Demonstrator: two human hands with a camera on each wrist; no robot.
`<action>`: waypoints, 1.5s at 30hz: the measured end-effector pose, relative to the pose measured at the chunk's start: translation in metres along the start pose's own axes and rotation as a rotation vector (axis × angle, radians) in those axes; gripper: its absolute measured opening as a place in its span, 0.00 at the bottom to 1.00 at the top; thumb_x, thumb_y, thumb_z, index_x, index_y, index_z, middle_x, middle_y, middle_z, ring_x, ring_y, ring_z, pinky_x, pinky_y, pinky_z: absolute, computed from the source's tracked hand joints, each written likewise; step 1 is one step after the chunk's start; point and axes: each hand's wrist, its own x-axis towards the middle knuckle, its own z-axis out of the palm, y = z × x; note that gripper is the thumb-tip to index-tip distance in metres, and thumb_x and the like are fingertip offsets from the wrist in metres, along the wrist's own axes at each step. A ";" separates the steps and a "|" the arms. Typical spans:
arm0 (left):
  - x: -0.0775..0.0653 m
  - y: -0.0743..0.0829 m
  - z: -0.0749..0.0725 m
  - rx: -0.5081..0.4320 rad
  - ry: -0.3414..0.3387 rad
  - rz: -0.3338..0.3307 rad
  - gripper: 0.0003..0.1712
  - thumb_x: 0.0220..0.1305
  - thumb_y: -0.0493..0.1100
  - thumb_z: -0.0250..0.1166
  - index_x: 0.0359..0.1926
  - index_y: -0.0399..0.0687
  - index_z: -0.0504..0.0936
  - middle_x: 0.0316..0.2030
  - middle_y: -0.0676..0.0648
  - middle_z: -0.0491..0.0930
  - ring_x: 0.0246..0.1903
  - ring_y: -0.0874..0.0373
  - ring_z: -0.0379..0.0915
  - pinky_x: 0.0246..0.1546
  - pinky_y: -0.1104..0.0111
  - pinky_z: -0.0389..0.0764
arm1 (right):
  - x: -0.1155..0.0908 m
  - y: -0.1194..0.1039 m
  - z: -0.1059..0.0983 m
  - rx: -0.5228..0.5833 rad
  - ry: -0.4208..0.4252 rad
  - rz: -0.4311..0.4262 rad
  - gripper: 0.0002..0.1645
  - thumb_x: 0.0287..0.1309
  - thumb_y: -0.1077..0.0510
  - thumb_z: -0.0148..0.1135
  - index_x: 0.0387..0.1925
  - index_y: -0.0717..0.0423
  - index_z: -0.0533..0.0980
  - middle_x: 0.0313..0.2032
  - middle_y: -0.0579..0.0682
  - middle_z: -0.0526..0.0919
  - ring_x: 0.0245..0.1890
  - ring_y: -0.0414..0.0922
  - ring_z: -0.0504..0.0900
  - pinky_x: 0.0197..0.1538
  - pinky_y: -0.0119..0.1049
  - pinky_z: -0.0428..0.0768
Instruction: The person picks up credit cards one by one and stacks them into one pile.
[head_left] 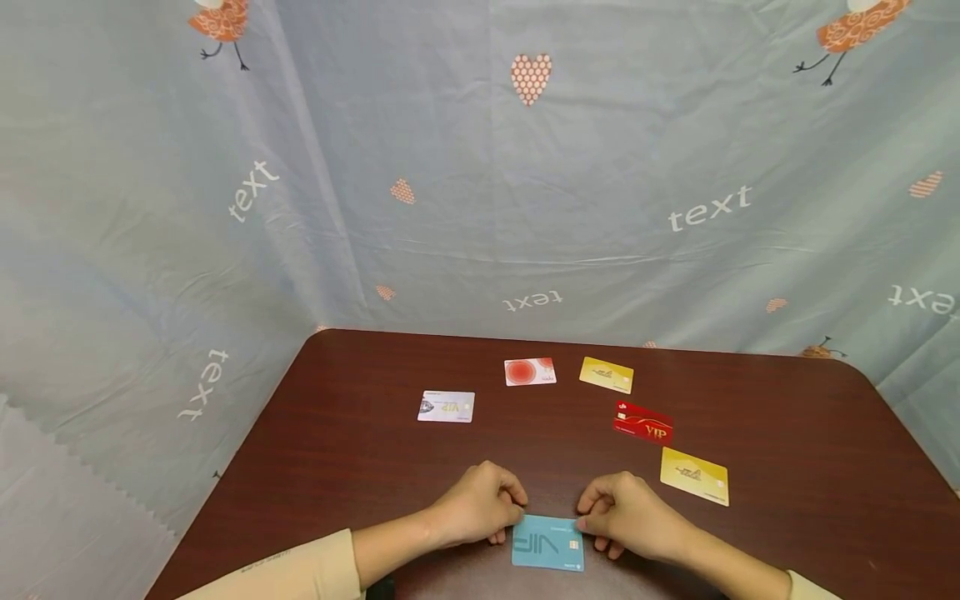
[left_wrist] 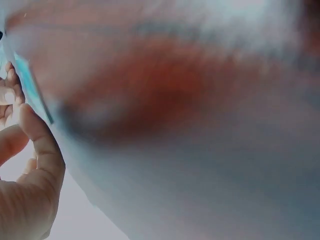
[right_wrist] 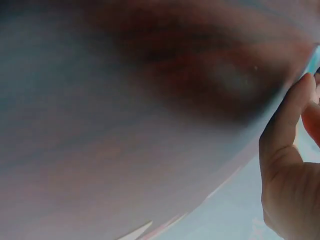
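A light blue card (head_left: pixel 546 543) printed with "VIP" is between both hands at the near side of the table, seen flat from the head view. My left hand (head_left: pixel 480 505) pinches its upper left corner, fingers curled. At the upper right corner my right hand (head_left: pixel 634 515) pinches it with the thumb over the edge. In the left wrist view the card (left_wrist: pixel 31 85) appears edge-on past the left fingertips. Only a sliver of the card (right_wrist: pixel 313 60) shows beyond the right hand (right_wrist: pixel 287 165) in the right wrist view.
Farther back on the dark red-brown table (head_left: pixel 360 450) lie a silver VIP card (head_left: pixel 446 407), a white card with red circles (head_left: pixel 530 372), a yellow card (head_left: pixel 606 375), a red VIP card (head_left: pixel 643 422) and another yellow card (head_left: pixel 694 476). A patterned curtain (head_left: pixel 450 250) hangs behind.
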 end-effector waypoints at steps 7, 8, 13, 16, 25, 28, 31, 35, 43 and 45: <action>0.011 0.018 -0.013 0.062 0.006 0.094 0.06 0.63 0.30 0.68 0.41 0.33 0.87 0.21 0.47 0.81 0.17 0.62 0.73 0.20 0.74 0.74 | -0.010 -0.004 -0.019 -0.017 0.052 -0.020 0.07 0.65 0.63 0.69 0.39 0.64 0.80 0.26 0.52 0.81 0.24 0.43 0.78 0.22 0.32 0.80; 0.013 0.021 -0.015 0.070 0.012 0.109 0.06 0.63 0.30 0.68 0.42 0.33 0.87 0.22 0.48 0.80 0.18 0.63 0.73 0.21 0.74 0.74 | -0.012 -0.004 -0.022 -0.016 0.061 -0.018 0.08 0.65 0.63 0.69 0.40 0.64 0.80 0.27 0.51 0.81 0.24 0.43 0.78 0.22 0.31 0.79; 0.021 0.035 -0.019 0.097 0.020 0.154 0.09 0.64 0.31 0.67 0.44 0.33 0.87 0.25 0.53 0.78 0.22 0.65 0.68 0.24 0.75 0.71 | -0.023 -0.002 -0.038 -0.032 0.110 0.003 0.11 0.66 0.61 0.69 0.44 0.66 0.79 0.29 0.52 0.80 0.25 0.44 0.78 0.25 0.33 0.80; 0.027 0.041 -0.019 0.099 0.021 0.165 0.09 0.64 0.31 0.67 0.45 0.34 0.87 0.26 0.54 0.78 0.23 0.65 0.67 0.25 0.75 0.71 | -0.031 -0.002 -0.047 -0.048 0.135 0.023 0.13 0.66 0.60 0.69 0.46 0.66 0.79 0.31 0.53 0.82 0.28 0.46 0.80 0.27 0.35 0.81; 0.046 0.054 -0.010 0.079 0.036 0.191 0.09 0.63 0.32 0.67 0.43 0.41 0.88 0.26 0.55 0.80 0.23 0.65 0.70 0.27 0.74 0.73 | -0.047 0.005 -0.069 -0.060 0.199 0.079 0.20 0.66 0.57 0.70 0.51 0.68 0.78 0.35 0.55 0.84 0.32 0.49 0.82 0.32 0.38 0.83; 0.052 0.057 -0.006 0.052 0.033 0.188 0.09 0.63 0.32 0.67 0.43 0.41 0.88 0.25 0.54 0.80 0.23 0.64 0.72 0.26 0.74 0.74 | -0.054 0.009 -0.075 -0.045 0.224 0.095 0.20 0.66 0.57 0.70 0.52 0.69 0.78 0.35 0.55 0.84 0.33 0.48 0.83 0.33 0.38 0.83; 0.057 0.060 -0.003 0.029 0.033 0.190 0.09 0.63 0.31 0.67 0.43 0.41 0.88 0.25 0.54 0.81 0.24 0.61 0.75 0.25 0.74 0.74 | -0.059 0.014 -0.082 -0.036 0.249 0.114 0.20 0.66 0.58 0.70 0.52 0.68 0.78 0.38 0.55 0.85 0.35 0.47 0.84 0.33 0.37 0.83; 0.063 0.064 0.002 -0.002 0.026 0.197 0.09 0.63 0.31 0.68 0.43 0.41 0.88 0.26 0.53 0.82 0.28 0.46 0.81 0.25 0.73 0.75 | -0.066 0.018 -0.090 -0.046 0.280 0.156 0.21 0.66 0.56 0.71 0.54 0.66 0.78 0.41 0.54 0.86 0.37 0.47 0.84 0.35 0.37 0.84; 0.075 0.068 0.014 -0.040 0.006 0.182 0.09 0.61 0.31 0.70 0.43 0.39 0.87 0.25 0.52 0.80 0.27 0.49 0.80 0.24 0.74 0.74 | -0.078 0.028 -0.103 -0.071 0.338 0.222 0.25 0.66 0.53 0.72 0.56 0.66 0.78 0.44 0.54 0.86 0.40 0.46 0.85 0.38 0.38 0.85; 0.077 0.069 0.017 -0.041 0.001 0.179 0.09 0.61 0.30 0.70 0.43 0.38 0.87 0.24 0.52 0.79 0.25 0.55 0.78 0.24 0.75 0.73 | -0.080 0.031 -0.105 -0.070 0.350 0.238 0.27 0.66 0.53 0.72 0.57 0.66 0.77 0.45 0.54 0.86 0.41 0.46 0.84 0.38 0.38 0.85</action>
